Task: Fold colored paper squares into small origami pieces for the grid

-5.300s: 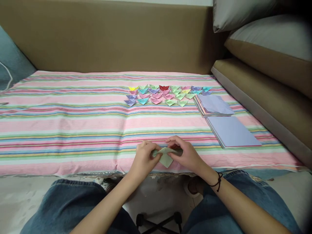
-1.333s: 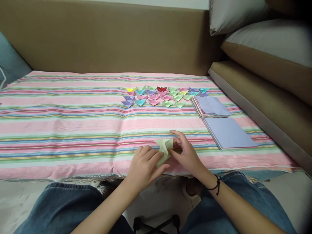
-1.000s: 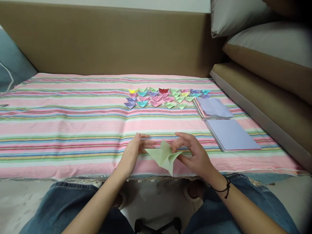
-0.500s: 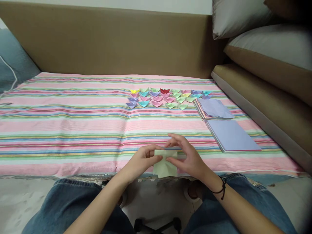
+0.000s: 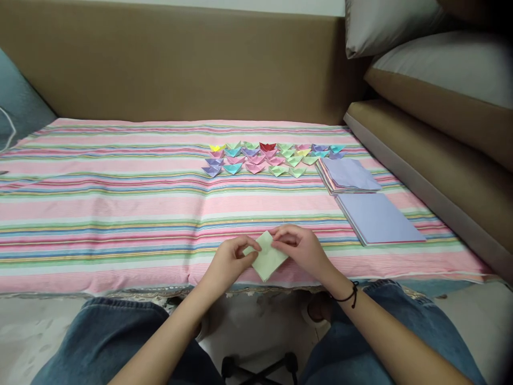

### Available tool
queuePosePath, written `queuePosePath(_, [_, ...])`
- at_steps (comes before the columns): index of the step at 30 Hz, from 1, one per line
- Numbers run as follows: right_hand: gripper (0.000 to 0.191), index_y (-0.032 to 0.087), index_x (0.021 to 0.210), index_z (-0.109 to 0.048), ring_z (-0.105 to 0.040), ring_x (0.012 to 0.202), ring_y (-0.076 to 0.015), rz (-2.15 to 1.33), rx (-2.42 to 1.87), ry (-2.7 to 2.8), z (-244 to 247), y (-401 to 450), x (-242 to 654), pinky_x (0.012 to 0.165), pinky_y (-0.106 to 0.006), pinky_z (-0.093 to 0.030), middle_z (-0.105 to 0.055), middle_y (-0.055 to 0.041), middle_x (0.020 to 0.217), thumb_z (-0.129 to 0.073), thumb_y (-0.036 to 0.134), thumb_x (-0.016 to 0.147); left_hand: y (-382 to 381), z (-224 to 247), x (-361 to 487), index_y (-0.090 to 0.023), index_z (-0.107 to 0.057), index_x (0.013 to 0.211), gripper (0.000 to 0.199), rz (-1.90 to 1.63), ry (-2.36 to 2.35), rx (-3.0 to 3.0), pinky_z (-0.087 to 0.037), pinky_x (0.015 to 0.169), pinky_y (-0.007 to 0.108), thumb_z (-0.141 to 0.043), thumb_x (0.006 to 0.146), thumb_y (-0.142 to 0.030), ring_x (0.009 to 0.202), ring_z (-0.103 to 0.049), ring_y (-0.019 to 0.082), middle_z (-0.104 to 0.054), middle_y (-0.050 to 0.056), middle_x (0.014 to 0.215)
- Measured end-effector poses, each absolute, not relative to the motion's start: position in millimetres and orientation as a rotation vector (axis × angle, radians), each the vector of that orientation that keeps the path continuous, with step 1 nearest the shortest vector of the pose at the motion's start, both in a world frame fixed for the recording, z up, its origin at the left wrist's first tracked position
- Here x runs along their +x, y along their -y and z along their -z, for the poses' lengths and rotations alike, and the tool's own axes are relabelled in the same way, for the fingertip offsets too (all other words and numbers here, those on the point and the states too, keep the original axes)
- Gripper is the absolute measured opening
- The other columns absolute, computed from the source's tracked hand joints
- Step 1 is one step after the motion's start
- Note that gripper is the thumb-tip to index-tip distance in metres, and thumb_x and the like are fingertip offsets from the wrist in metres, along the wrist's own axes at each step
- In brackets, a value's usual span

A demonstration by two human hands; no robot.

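Striped bedsheet point(image 5: 120, 203) below brown headboard point(image 5: 180, 64); pale green folded paper point(image 5: 265, 256), diamond-shaped, pinched by left hand point(image 5: 228, 262) and right hand point(image 5: 300, 248)

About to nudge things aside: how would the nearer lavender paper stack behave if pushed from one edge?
The lavender paper stack looks like thin loose sheets, so it would probably shear and fan out. On the striped cloth, the bottom sheets may drag. Lifted by one corner, it would likely droop.
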State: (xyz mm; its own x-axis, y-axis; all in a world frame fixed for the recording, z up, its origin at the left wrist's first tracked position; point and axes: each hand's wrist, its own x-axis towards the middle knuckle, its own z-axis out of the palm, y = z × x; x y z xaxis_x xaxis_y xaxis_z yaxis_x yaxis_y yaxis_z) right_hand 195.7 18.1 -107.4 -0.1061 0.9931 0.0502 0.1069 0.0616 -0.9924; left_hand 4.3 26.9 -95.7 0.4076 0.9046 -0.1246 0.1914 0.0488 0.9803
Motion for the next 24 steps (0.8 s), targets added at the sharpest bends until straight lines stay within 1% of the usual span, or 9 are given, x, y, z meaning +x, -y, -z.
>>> queuePosePath(2, [0.01, 0.019, 0.073, -0.066, -0.064, 0.09, -0.0225, -1.126, -1.194, 1.479, 107.7, -18.4, 195.5, 0.074, -0.035, -0.056, -0.065, -0.0091, 0.1, -0.066, 0.03, 0.074, -27.7, 96.4, 2.0, -0.015, -0.062, 0.082, 0.017, -0.652, -1.099, 1.481, -0.037, 0.05, 0.022, -0.06, 0.072, -0.029, 0.053, -0.048, 0.011, -0.054, -0.002, 0.061])
queuePosePath(4, [0.009, 0.02, 0.08, -0.069, -0.064, 0.091, -0.0221, -1.08, -1.203, 1.553, 106.8, -18.1, 196.2, 0.071, -0.033, -0.057, -0.064, -0.0096, 0.103, -0.063, 0.026, 0.076, -27.9, 95.2, -1.0, -0.015, -0.063, 0.089, 0.023, -0.559, -1.104, 1.47, -0.039, 0.05, 0.023, -0.06, 0.072, -0.03, 0.052, -0.05, 0.012, -0.053, -0.002, 0.057])
queuePosePath(8, [0.018, 0.021, 0.089, -0.07, -0.061, 0.097, -0.0225, -1.016, -1.205, 1.684, 105.3, -16.8, 199.1, 0.065, -0.03, -0.057, -0.061, -0.0095, 0.11, -0.058, 0.016, 0.077, -27.1, 91.1, -7.0, -0.018, -0.065, 0.098, 0.027, -0.464, -1.145, 1.683, -0.034, 0.048, 0.022, -0.063, 0.072, -0.027, 0.051, -0.047, 0.011, -0.049, -0.005, 0.053])
queuePosePath(10, [0.022, 0.022, 0.09, -0.069, -0.061, 0.099, -0.023, -0.908, -1.197, 1.791, 106.1, -16.4, 200.6, 0.07, -0.032, -0.056, -0.062, -0.0086, 0.11, -0.056, 0.011, 0.076, -26.2, 89.5, -8.0, -0.02, -0.066, 0.099, 0.027, -0.442, -1.173, 1.821, -0.033, 0.049, 0.021, -0.064, 0.072, -0.024, 0.053, -0.047, 0.011, -0.051, -0.004, 0.056])
queuePosePath(13, [0.026, 0.022, 0.091, -0.068, -0.059, 0.102, -0.0235, -0.734, -1.165, 1.943, 108.4, -16.3, 202.8, 0.083, -0.038, -0.052, -0.062, -0.0074, 0.112, -0.055, 0.007, 0.075, -24.7, 88.4, -6.4, -0.017, -0.067, 0.1, 0.027, -0.425, -1.237, 1.929, -0.037, 0.053, 0.023, -0.063, 0.073, -0.019, 0.058, -0.052, 0.013, -0.062, 0.0, 0.068])
queuePosePath(15, [0.025, 0.022, 0.091, -0.068, -0.057, 0.105, -0.024, -0.666, -1.163, 1.988, 109.3, -16.1, 204.6, 0.086, -0.04, -0.049, -0.061, -0.0073, 0.113, -0.056, 0.007, 0.076, -24.2, 88.5, -5.1, -0.016, -0.067, 0.099, 0.025, -0.433, -1.272, 1.979, -0.039, 0.056, 0.023, -0.063, 0.074, -0.017, 0.06, -0.053, 0.014, -0.065, 0.003, 0.074])
queuePosePath(20, [0.021, 0.022, 0.092, -0.068, -0.058, 0.102, -0.0235, -0.698, -1.185, 2.039, 106.7, -14.9, 211.1, 0.083, -0.038, -0.051, -0.062, -0.0078, 0.111, -0.059, 0.01, 0.078, -26.2, 90.4, -9.0, -0.017, -0.068, 0.097, 0.022, -0.474, -1.283, 2.054, -0.039, 0.057, 0.023, -0.062, 0.076, -0.014, 0.062, -0.054, 0.013, -0.066, 0.003, 0.075])
queuePosePath(22, [0.019, 0.022, 0.094, -0.069, -0.059, 0.101, -0.0234, -0.744, -1.177, 2.067, 104.8, -14.2, 213.5, 0.083, -0.038, -0.05, -0.062, -0.0079, 0.11, -0.064, 0.014, 0.077, -27.3, 91.0, -11.9, -0.019, -0.067, 0.097, 0.022, -0.495, -1.256, 2.079, -0.039, 0.058, 0.023, -0.061, 0.076, -0.013, 0.063, -0.054, 0.013, -0.066, 0.002, 0.078])
queuePosePath(24, [0.023, 0.021, 0.095, -0.068, -0.058, 0.102, -0.0246, -0.769, -1.155, 2.09, 103.2, -13.5, 215.2, 0.085, -0.039, -0.05, -0.061, -0.0087, 0.112, -0.072, 0.021, 0.072, -27.9, 90.9, -13.7, -0.02, -0.067, 0.097, 0.022, -0.496, -1.228, 2.081, -0.039, 0.058, 0.023, -0.061, 0.077, -0.014, 0.064, -0.054, 0.013, -0.065, 0.002, 0.079])
